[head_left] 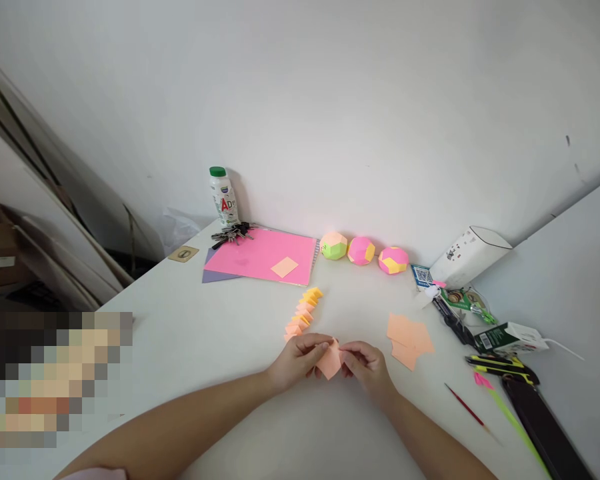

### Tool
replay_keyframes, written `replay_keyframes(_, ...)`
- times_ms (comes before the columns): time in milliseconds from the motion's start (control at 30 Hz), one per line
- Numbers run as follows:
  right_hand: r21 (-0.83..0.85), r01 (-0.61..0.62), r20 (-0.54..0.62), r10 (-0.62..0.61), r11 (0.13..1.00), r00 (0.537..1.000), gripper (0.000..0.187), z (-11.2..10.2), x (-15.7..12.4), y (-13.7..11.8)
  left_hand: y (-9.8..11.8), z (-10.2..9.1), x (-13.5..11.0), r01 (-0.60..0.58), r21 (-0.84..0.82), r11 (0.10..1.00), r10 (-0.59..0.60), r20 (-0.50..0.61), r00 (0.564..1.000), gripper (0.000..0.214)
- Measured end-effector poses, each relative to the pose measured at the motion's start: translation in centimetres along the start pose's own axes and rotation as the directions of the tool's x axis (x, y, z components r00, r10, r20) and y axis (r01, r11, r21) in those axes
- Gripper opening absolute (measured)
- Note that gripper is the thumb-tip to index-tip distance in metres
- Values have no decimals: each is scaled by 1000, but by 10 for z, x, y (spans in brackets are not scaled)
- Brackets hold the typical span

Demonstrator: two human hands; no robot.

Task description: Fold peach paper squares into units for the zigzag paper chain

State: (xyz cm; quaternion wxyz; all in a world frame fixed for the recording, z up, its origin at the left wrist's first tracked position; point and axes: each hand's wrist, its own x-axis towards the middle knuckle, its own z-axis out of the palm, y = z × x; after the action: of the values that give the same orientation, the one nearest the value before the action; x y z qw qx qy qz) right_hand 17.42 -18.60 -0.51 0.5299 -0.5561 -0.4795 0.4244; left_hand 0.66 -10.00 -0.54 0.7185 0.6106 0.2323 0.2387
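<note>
Between my two hands is a small peach-coloured piece of paper [330,364], held above the near middle of the table. My left hand [297,360] pinches its left edge with thumb and fingers. On the opposite edge, my right hand [369,370] grips it the same way. Just beyond my left hand runs a slanting row of folded paper pieces [304,312], yellow and peach. Several loose peach paper sheets [410,339] overlap on the table to the right of my right hand.
Three paper balls [361,251] line the wall. A pink sheet [250,257] bears a peach square [285,267] and keys [234,232], near a white bottle [224,197]. Rightward lie a paintbrush [465,403], a yellow-black cutter [503,367], a dark case [545,427] and a carton [510,338].
</note>
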Motion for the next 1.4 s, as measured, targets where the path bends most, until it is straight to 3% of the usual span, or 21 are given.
replay_keyframes(233,0,-42,-3,42,999,999,16,0,1,4,-6,-1,1,0,-63,998,4,68,998,36)
replay_keyframes(500,12,50,4,-50,999,999,12,3,1,-4,-4,-2,-1,92,28,995,-94,77,993,36)
replay_keyframes(700,48,94,79,-98,994,992,11,2,1,-3,-2,-1,0,64,26,998,-66,79,995,39)
replay_keyframes(933,67,92,86,-98,993,991,14,2,0,-1,-4,-3,0,77,0,997,-76,110,991,39)
replay_keyframes(1133,6,94,96,-94,996,991,13,2,-1,-2,2,1,-3,29,-83,996,-17,139,990,35)
replay_keyframes(1400,-31,58,99,-55,998,994,14,2,-1,-3,-4,-1,-2,89,-58,994,-83,105,991,35)
